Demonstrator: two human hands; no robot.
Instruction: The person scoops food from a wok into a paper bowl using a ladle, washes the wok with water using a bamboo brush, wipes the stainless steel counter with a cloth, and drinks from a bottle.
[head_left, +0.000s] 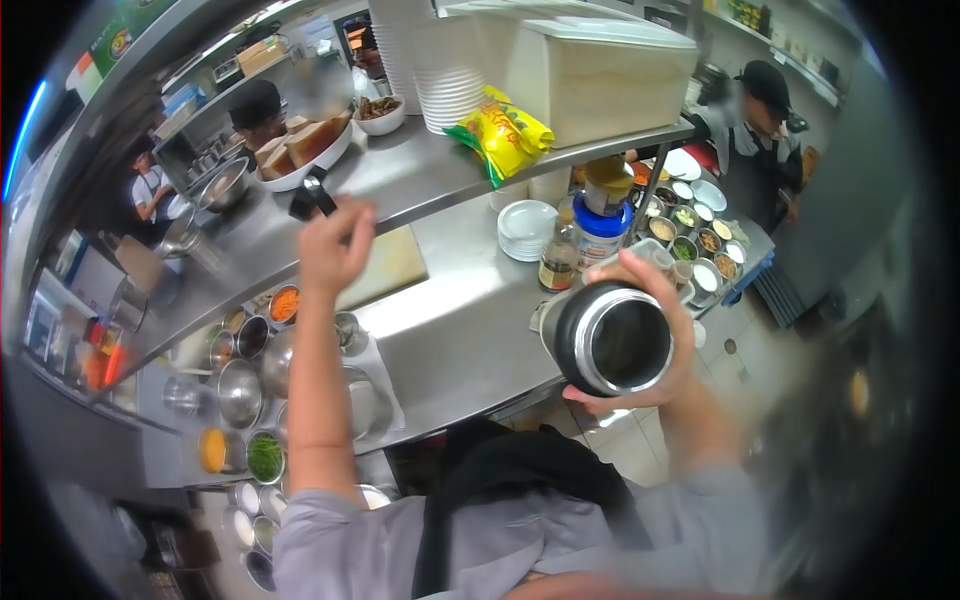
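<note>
My right hand [682, 350] is wrapped around a black insulated bottle [575, 345]. The bottle has no lid on, and its wide silver-rimmed mouth tilts up towards me; the inside looks dark. My left hand [337, 245] reaches forward over the edge of the upper steel shelf, its fingers curled at a black bottle lid [312, 195] with a shiny part. The lid is close to a white bowl of bread-like chunks [305, 155]. Below my left forearm, metal bowls [240, 393] stand on the counter.
A yellow bag [505, 135], stacked white tubs [448, 98] and a large lidded bin [610, 85] occupy the upper shelf. Below are a cutting board [385, 265], white plates [527, 228] and a sauce bottle [558, 262]. A person [765, 130] stands beyond the ingredient bowls at right.
</note>
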